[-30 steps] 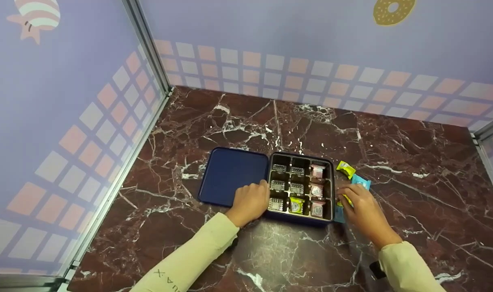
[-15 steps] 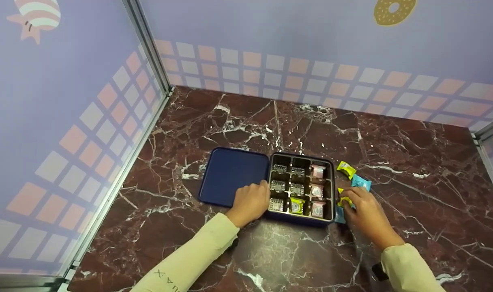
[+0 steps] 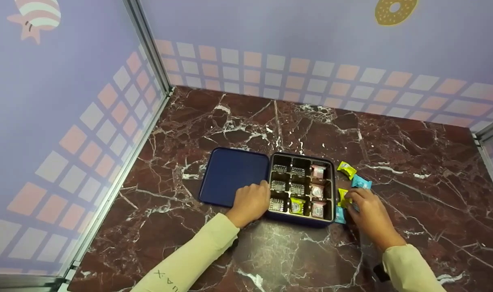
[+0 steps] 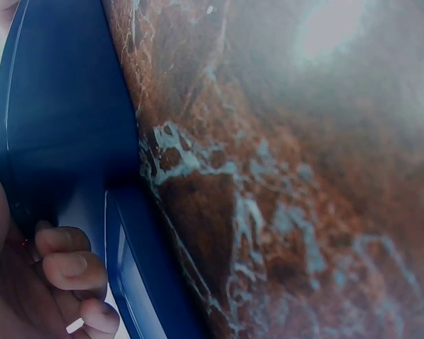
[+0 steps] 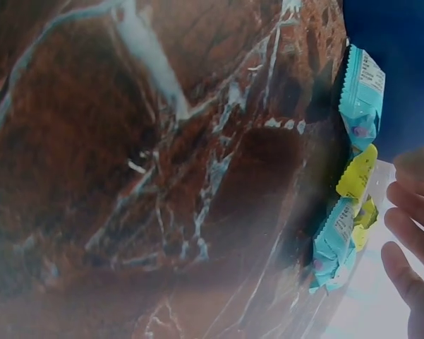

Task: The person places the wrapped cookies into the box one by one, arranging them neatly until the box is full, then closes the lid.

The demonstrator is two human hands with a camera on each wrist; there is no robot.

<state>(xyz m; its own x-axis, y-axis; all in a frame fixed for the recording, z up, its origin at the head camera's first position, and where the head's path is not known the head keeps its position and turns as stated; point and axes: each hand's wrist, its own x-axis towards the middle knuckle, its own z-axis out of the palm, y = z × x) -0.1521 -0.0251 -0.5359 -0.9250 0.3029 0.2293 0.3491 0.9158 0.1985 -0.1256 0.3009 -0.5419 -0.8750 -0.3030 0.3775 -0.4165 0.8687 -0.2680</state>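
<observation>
Marble tabletop (image 3: 303,253) is bounded by lilac panels (image 3: 311,32) at 12 and 9 o'clock, with a broad stretch beyond the tin (image 3: 301,221). Lid (image 3: 232,174) is laid at its 9 o'clock; at their shared edge the left hand (image 3: 249,205) is placed, fingers curled, grip not determinable. Yellow-green candy (image 3: 342,198) is seen off the 3 o'clock edge, beside the right hand (image 3: 372,215), its fingers slightly spread.

— Any readable text?
— On the left sleeve (image 3: 189,259), dark letters: X, A, then a cut-off one.
— And the blue wrappers (image 5: 362,99)?
— Small print, too blurred to read.
</observation>
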